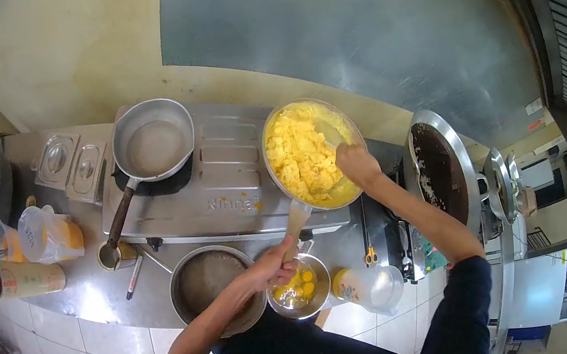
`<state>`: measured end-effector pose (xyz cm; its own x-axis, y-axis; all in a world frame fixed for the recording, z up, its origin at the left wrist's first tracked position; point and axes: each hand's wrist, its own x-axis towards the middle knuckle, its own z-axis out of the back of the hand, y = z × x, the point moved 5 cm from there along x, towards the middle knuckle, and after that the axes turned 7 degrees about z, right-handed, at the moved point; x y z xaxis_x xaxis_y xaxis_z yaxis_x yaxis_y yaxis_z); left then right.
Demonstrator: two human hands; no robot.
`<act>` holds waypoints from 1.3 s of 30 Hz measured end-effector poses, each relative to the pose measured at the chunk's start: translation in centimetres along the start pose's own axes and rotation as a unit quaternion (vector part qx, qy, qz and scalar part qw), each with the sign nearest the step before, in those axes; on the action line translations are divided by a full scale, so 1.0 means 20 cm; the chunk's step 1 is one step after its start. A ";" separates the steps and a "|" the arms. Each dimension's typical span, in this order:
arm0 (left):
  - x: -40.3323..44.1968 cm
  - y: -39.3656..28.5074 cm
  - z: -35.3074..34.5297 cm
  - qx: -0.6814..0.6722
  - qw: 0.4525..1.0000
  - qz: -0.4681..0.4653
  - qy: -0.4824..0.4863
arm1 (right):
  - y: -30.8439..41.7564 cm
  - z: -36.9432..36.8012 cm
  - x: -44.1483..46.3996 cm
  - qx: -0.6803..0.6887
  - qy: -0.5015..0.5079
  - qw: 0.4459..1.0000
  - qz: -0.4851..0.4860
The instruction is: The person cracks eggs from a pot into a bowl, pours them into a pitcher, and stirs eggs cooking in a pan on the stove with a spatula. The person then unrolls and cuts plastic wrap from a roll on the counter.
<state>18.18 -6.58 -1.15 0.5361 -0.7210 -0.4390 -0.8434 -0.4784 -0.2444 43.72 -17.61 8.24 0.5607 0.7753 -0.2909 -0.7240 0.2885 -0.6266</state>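
My left hand [272,269] is wrapped round the pale handle [298,220] of a frying pan [344,123], which rests on the right side of the stove. Soft yellow scrambled eggs [300,152] fill much of that pan. Over its right side, my right hand [358,164] is closed in a fist; a pale sliver shows at its fingers, but I cannot make out the tool. Just below my left hand, a metal bowl [326,290] holds several raw egg yolks [304,277] in clear whites. A wide dark-bottomed pot [199,279] stands beside the bowl, partly behind my left forearm.
Another frying pan [154,145] sits on the stove's [178,212] left burner, its handle towards me. Lidded steel containers [56,158], an orange-filled plastic tub [51,232] and a small can [118,255] stand left. Scissors [370,256], a clear plastic container [381,287] and a big wok [445,166] are right.
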 end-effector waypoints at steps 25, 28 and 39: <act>-0.04 0.01 -0.02 0.021 0.996 -0.033 -0.084 | 0.13 0.01 -0.07 0.348 -0.030 0.923 -0.163; -0.04 0.00 -0.01 0.017 0.996 -0.047 -0.076 | 0.07 -0.05 -0.16 0.419 -0.142 0.872 -0.210; -0.05 -0.01 -0.02 0.002 0.999 -0.013 -0.050 | 0.11 0.20 -0.31 0.193 0.019 0.979 -0.068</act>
<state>17.78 -5.94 -0.37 0.5526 -0.6548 -0.5157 -0.8291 -0.4947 -0.2604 37.16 -19.47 11.58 0.6720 0.6954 -0.2547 -0.7350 0.5841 -0.3445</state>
